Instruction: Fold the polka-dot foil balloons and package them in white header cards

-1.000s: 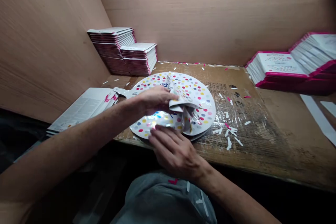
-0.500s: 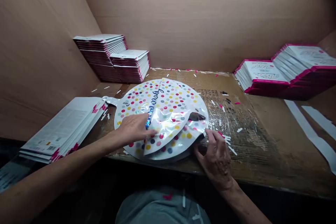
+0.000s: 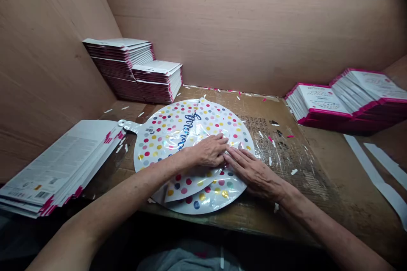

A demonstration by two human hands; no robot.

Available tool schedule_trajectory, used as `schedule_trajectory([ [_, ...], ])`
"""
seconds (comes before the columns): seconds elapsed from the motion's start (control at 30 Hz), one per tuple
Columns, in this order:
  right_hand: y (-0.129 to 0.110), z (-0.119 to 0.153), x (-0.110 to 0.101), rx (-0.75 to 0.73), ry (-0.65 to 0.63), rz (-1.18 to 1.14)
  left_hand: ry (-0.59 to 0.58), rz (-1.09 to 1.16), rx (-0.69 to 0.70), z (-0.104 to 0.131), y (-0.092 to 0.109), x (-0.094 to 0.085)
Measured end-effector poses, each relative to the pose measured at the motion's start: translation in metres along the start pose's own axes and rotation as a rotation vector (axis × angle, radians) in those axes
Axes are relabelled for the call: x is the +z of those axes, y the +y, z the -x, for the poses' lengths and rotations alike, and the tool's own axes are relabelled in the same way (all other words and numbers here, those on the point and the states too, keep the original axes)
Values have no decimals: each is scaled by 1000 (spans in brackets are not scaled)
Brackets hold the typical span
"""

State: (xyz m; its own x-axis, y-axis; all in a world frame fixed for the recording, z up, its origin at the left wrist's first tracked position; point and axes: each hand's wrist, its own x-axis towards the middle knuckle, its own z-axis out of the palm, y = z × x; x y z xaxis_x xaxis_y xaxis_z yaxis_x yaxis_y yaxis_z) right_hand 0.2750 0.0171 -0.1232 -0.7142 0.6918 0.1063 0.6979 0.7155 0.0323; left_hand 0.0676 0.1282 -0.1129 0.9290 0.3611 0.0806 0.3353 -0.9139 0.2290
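A flat round foil balloon point(image 3: 159, 135), white with coloured dots and blue lettering, lies on the cardboard in front of me. Its right part is folded over toward the left, and its narrow tail points left. My left hand point(image 3: 211, 150) rests palm down on the folded layer, fingers stretched to the right. Close beside it, my right hand point(image 3: 254, 173) lies flat on the balloon's right side, fingertips almost meeting those of the left. Neither hand grips anything that I can see; the foil beneath them is hidden.
Flat white packets point(image 3: 63, 156) are fanned at the left edge. Stacks of packets stand at the back left point(image 3: 136, 72) and, pink-edged, at the back right point(image 3: 337, 97). White strips point(image 3: 375, 173) lie right, with paper scraps point(image 3: 294, 172) scattered about. Wooden panels point(image 3: 238, 21) rise behind.
My left hand has slid right across the balloon. The right hand has moved from the balloon's lower right edge up onto its surface, and the folded layer now lies flatter.
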Motion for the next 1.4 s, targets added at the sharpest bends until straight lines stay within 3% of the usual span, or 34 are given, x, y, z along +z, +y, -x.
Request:
schedule_trajectory([
  [0.1, 22, -4, -7, 32, -109, -199, 143, 89, -93, 17, -20, -26],
  [0.17, 41, -9, -15, 116, -133, -423, 135, 209, -181, 39, -35, -36],
  [0.27, 70, -21, -22, 416, -127, -843, 29, 508, -299, 72, -55, -37],
  [0.37, 90, -35, -20, 747, -77, -1114, 96, 676, -397, 86, -65, -31],
  [0.43, 94, -41, -14, 850, 15, -1185, 162, 655, -477, 83, -64, -28],
  [0.53, 88, -42, -2, 914, 170, -1209, 230, 586, -539, 74, -58, -27],
  [0.67, 81, -42, 9, 1048, 278, -1177, 331, 508, -474, 67, -52, -22],
  [0.83, 79, -43, 17, 1107, 486, -989, 528, 438, -885, 53, -59, -6],
  [0.9, 77, -39, 21, 1072, 544, -869, 567, 416, -976, 46, -65, 0],
  [0.97, 76, -35, 25, 1051, 515, -721, 583, 401, -1021, 42, -69, 2],
  [1.07, 80, -38, 28, 1095, 360, -527, 605, 359, -1055, 41, -63, 2],
  [1.17, 85, -47, 28, 1102, 239, -394, 674, 193, -1012, 37, -47, -4],
  [1.23, 86, -52, 28, 1098, 200, -317, 674, 20, -805, 28, -38, -9],
  [1.33, 84, -55, 28, 1119, 158, -230, 523, -156, -404, 6, -40, -14],
  [1.4, 82, -56, 26, 1121, 127, -205, 394, -202, -396, -9, -53, -12],
])
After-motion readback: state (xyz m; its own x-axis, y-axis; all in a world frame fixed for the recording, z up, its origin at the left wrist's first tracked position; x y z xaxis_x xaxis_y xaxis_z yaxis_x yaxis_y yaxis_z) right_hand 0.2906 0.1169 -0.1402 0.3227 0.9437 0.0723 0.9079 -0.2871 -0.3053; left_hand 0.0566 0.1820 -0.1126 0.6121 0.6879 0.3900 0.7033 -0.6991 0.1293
